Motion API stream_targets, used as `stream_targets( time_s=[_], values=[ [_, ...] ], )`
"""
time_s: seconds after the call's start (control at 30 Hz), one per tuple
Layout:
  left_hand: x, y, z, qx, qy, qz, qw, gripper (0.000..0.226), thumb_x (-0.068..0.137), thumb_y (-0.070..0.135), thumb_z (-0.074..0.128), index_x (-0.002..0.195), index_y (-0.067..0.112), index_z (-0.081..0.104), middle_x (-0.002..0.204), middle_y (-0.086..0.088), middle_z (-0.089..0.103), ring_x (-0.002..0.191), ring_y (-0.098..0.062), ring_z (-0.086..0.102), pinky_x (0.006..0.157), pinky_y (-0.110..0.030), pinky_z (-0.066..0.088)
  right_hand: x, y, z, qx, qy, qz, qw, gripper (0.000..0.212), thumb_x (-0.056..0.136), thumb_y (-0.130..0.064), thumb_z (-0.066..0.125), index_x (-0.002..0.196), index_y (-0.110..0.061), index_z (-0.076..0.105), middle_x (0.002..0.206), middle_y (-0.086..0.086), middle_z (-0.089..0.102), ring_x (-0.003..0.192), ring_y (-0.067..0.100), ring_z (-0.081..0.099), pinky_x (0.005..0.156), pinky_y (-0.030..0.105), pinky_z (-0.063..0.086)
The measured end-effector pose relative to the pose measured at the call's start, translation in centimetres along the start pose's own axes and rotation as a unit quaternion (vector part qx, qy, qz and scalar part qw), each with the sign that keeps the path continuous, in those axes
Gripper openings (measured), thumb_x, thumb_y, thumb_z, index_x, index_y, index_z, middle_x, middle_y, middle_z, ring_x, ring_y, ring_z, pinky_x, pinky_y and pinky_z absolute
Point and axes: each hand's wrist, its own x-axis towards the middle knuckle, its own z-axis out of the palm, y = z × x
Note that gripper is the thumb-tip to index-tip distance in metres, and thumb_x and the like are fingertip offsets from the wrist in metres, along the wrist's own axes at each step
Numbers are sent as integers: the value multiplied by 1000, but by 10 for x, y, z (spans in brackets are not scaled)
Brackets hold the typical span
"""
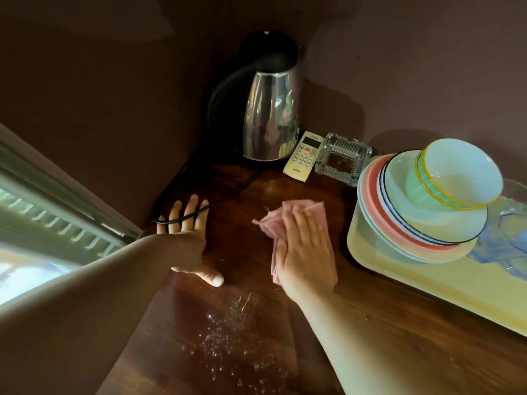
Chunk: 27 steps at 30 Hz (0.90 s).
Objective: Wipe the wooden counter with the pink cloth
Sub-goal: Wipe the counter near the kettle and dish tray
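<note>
Right hand [306, 252]: fingers [299, 220] straight, together, pressed flat on pink cloth [273, 220], mid wooden surface [245, 195]. Left hand [188, 238]: fingers spread flat under black cord [228, 192]. Droplets [228, 334] nearer. Kettle [271, 115], yellow tray [427, 283] beyond.

Both bare forearms reach forward over the surface [245, 332]. The left hand [186, 238] lies flat, fingers [190, 208] spread and straight, thumb pointing right. The right hand [306, 252] presses palm-down, fingers together and extended toward the far side.
</note>
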Motion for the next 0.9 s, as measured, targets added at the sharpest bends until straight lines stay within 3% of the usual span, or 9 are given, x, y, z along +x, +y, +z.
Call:
stream_targets(
  time_s=[0.1, 0.23, 0.33, 0.47, 0.6, 0.8, 0.9],
  values=[
    [4, -2, 3, 4, 6, -5, 1000, 170, 26, 93, 59, 140, 20, -44, 146, -3, -51, 143, -34, -34, 119, -57, -4, 15, 0, 0, 3, 13, -31, 999, 63, 103, -41, 5, 163, -23, 9, 170, -3, 1, 157, 14, -4, 126, 33, -6],
    [5, -2, 6, -12, 21, -2, 1000, 167, 39, 87, 71, 139, 21, -44, 145, -1, -53, 141, -32, -37, 118, -57, -8, 54, -11, -5, 26, 13, -29, 999, 59, 107, -37, 16, 163, -24, 4, 171, -4, -1, 156, 12, -8, 125, 31, -11],
    [3, -1, 5, -18, 21, -5, 1000, 167, 40, 83, 76, 140, 21, -44, 145, 0, -53, 141, -31, -38, 117, -58, -9, 26, -24, 0, 39, -4, -53, 998, 62, 104, -40, 4, 163, -23, -2, 169, -4, -10, 155, 12, -16, 126, 34, -9],
    [6, -1, 5, -22, 17, -8, 1000, 168, 41, 80, 78, 139, 21, -45, 143, 0, -55, 140, -31, -40, 117, -60, -9, 22, -30, 4, 30, 0, -102, 994, 63, 103, -41, 7, 163, -22, 13, 170, -2, 4, 156, 14, -3, 128, 37, 1],
    [7, 1, 6, -19, 21, -15, 999, 168, 42, 79, 79, 141, 20, -43, 144, -1, -54, 139, -32, -40, 117, -59, -10, 66, -48, -1, 32, 4, -108, 994, 57, 107, -37, 14, 162, -25, 12, 171, -4, 7, 157, 13, -2, 128, 36, 0],
    [11, -3, 8, -15, 17, -7, 1000, 167, 42, 82, 76, 139, 21, -45, 142, -1, -55, 139, -33, -40, 117, -61, -6, 29, -55, 11, 21, -10, -144, 989, 63, 103, -44, 7, 162, -25, 14, 170, -5, 5, 156, 12, -7, 126, 33, -9],
    [11, -2, 8, -17, 22, -7, 1000, 166, 43, 81, 76, 140, 20, -44, 144, -1, -54, 139, -32, -40, 117, -59, -8, 48, -61, 6, 19, -9, -160, 987, 58, 106, -41, 13, 162, -25, 17, 170, -3, 12, 157, 13, 1, 127, 32, -6]
  ],
)
